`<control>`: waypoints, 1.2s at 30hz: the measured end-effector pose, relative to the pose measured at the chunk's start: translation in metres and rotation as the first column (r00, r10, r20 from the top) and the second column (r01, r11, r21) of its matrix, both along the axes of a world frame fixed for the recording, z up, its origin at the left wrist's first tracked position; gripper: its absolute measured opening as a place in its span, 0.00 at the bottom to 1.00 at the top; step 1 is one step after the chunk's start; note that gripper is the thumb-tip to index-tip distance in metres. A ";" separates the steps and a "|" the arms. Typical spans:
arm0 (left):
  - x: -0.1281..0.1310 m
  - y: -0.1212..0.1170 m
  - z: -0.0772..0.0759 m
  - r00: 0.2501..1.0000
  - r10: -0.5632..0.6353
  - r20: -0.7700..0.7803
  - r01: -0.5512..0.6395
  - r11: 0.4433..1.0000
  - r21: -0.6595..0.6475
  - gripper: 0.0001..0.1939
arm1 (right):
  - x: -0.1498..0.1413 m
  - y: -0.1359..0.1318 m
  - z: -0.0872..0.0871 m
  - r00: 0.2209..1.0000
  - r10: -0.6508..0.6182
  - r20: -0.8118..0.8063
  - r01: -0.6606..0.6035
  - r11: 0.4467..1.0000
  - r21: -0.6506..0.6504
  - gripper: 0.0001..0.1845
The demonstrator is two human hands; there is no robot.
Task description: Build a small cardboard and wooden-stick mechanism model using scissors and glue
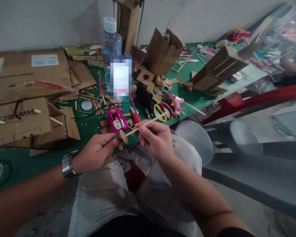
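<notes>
Nearest me are the person's pale trousers [95, 197], the knees by the worktop [88, 130], and a metal watch [68, 164] on the left wrist. The left hand [95, 153] has its grip pinching a small round stack of cardboard [121, 137] by the edge, thumb over it, so the flat face is turned towards the other hand. The right hand [160, 140] pinches a thin wooden stick [152, 123] between thumb and fingers, partway along, much like a pen; that hold seems meant for aiming its tip, which meets the disc near the middle. Both are held just over the near edge, probably for a close look.

Just beyond lies a purple power socket [117, 124], its red light on; the yellow mark on it is too small to read. A red-handled cutter [136, 117], scissors [172, 110] and a pink glue gun [177, 104] lie together, likely for easy reach. To the left, an open cardboard box [42, 121] reads "X285MM", with sticks through it. Farther back, a big flattened carton [49, 72] bears white labels I can't make out; a clear bottle [110, 42] stands behind a blurred-out bright screen [120, 77].
</notes>
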State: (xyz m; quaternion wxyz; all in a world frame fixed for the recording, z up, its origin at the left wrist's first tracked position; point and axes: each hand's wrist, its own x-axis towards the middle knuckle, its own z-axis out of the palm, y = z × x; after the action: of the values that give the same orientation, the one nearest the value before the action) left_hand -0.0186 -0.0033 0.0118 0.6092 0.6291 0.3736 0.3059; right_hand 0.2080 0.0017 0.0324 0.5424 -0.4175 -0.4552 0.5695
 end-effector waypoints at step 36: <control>0.002 -0.004 -0.002 0.995 0.077 -0.059 -0.071 0.992 0.105 0.28 | 0.011 0.009 0.012 0.992 0.065 0.111 -0.068 0.997 0.026 0.18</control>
State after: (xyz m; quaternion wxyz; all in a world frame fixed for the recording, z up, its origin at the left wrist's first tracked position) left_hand -0.0161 -0.0076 0.0103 0.5524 0.6545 0.3993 0.3271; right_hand 0.2195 0.0108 0.0448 0.5033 -0.4247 -0.5063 0.5568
